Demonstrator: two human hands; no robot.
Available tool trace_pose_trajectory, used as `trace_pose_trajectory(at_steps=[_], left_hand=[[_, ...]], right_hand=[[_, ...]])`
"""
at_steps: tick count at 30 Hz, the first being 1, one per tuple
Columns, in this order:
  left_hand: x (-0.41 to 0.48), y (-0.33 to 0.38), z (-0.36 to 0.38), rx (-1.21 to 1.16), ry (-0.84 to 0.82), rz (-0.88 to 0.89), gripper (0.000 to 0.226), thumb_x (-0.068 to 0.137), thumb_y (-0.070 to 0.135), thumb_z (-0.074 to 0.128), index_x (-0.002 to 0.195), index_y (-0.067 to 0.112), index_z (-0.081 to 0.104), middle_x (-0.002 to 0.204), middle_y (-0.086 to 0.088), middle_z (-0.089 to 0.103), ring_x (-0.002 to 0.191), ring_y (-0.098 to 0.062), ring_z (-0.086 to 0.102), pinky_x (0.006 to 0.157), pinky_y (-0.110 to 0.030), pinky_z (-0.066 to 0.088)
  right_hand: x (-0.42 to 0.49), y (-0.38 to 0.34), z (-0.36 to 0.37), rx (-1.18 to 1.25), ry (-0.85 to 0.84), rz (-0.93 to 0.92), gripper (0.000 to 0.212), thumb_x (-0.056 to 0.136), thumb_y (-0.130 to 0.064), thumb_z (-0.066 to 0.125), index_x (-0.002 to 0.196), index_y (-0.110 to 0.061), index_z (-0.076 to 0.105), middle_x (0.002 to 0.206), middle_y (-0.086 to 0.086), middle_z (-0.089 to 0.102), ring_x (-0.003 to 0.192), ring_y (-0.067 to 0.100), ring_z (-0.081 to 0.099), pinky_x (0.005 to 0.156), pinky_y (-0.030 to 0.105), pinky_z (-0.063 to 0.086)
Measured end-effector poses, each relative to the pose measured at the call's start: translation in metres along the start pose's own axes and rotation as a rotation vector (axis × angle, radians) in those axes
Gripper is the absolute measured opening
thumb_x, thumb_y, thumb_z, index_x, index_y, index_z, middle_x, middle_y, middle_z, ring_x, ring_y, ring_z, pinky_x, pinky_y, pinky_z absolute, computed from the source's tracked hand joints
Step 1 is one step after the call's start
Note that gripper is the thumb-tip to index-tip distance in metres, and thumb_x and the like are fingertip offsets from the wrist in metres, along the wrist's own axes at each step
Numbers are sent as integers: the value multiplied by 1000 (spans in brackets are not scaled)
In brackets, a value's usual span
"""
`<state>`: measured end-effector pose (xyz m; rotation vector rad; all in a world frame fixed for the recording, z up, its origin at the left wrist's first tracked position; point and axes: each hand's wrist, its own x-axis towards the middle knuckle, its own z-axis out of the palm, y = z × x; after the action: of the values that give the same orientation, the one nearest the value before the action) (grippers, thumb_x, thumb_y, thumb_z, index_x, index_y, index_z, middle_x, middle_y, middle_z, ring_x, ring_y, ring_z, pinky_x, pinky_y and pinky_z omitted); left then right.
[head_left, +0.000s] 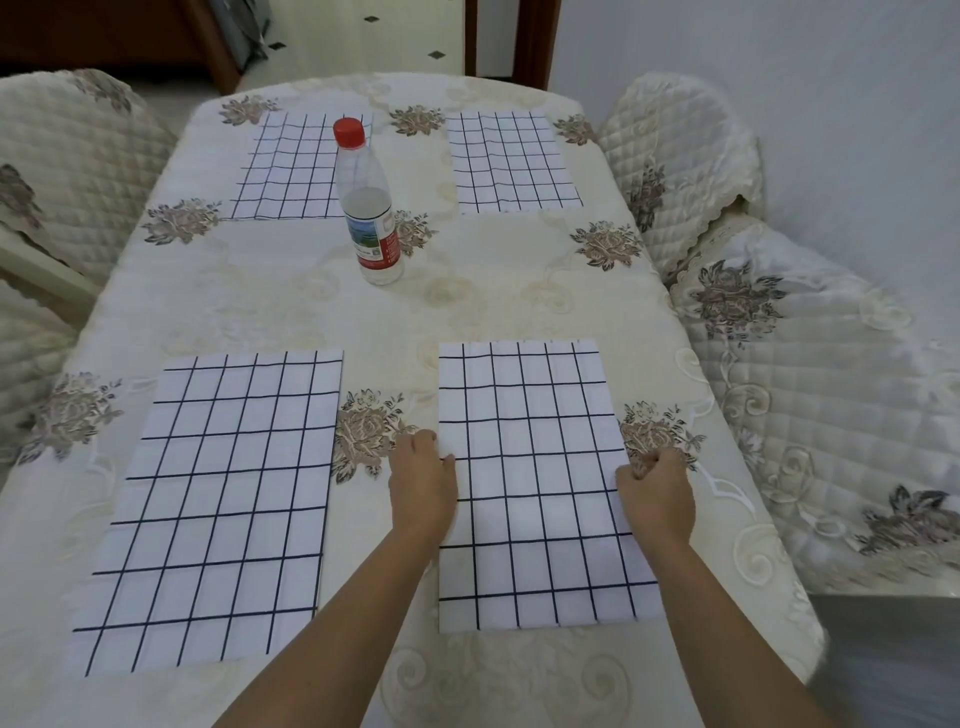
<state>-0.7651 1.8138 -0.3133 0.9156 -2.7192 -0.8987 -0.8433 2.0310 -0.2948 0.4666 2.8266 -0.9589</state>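
Several white placemats with a dark grid lie on a table covered by a cream floral cloth (467, 312). The near right placemat (535, 483) lies flat between my hands. My left hand (423, 483) grips its left edge with curled fingers. My right hand (657, 493) pinches its right edge, fingers curled in. The near left placemat (213, 509) lies flat beside it. Two more placemats lie at the far side, one on the left (291, 166) and one on the right (511, 161).
A clear plastic water bottle (369, 208) with a red cap stands upright mid-table, partly over the far left placemat. Chairs with quilted covers stand at the left (67, 156) and right (680, 166). A quilted floral cover (831, 389) lies right of the table.
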Motion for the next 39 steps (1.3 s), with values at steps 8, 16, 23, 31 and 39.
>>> trace_pose_trajectory(at_steps=[8, 16, 23, 31, 39], left_hand=[[-52, -2, 27, 247, 40, 515, 36, 80, 8, 35, 113, 4, 49, 122, -21, 61, 119, -36, 55, 98, -50, 42], [-81, -38, 26, 348, -104, 430, 60, 89, 36, 32, 145, 15, 26, 156, 2, 18, 145, -12, -1, 110, -48, 27], [-69, -69, -6, 427, -121, 391, 57, 97, 40, 7, 138, 16, 39, 146, -2, 40, 141, -19, 19, 97, -55, 38], [-37, 10, 18, 118, -32, 561, 29, 82, 15, 40, 108, 7, 48, 108, -16, 67, 111, -30, 59, 81, -41, 56], [-8, -21, 22, 365, -121, 391, 55, 90, 38, 32, 141, 16, 35, 150, -3, 33, 139, -16, 20, 105, -53, 31]], right_hand=[[-69, 5, 59, -329, 145, -739, 43, 77, -22, 37, 116, -7, 46, 119, 17, 62, 115, 28, 47, 95, 47, 41], [-84, 33, 62, -410, -111, -828, 54, 87, -34, 36, 140, -22, 37, 148, -2, 36, 138, 19, 25, 108, 43, 17], [-53, 66, 30, -376, -33, -626, 53, 86, -32, 33, 134, -14, 44, 143, 6, 44, 135, 22, 28, 96, 58, 37], [-62, -15, 76, -152, -64, -832, 40, 82, -20, 39, 118, -5, 50, 126, 18, 57, 125, 21, 35, 104, 35, 30], [-8, 9, 61, -424, -94, -777, 53, 95, -41, 24, 143, -20, 30, 151, -4, 27, 140, 15, 15, 110, 47, 19]])
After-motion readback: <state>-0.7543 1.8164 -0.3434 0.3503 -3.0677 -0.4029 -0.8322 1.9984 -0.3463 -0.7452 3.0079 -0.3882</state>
